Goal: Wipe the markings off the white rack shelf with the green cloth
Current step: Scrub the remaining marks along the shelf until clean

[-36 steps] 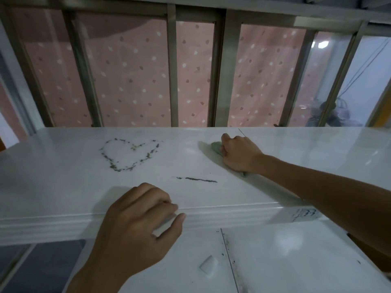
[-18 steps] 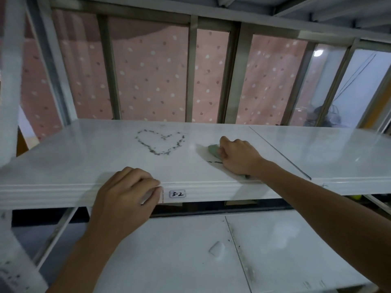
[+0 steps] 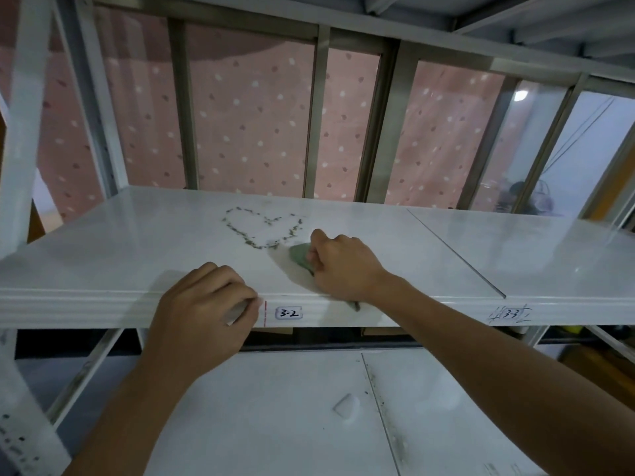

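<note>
Shelf (image 3: pixel 144 245) of the white rack carries a heart (image 3: pixel 263 228) drawn in dark specks near its middle. I see my right hand (image 3: pixel 343 266) closed around the green cloth (image 3: pixel 300 257), pressing it on the shelf just right of the heart's lower tip. My left hand (image 3: pixel 202 317) curls over the shelf's front edge, beside the label (image 3: pixel 289 313) reading 3-2.
</note>
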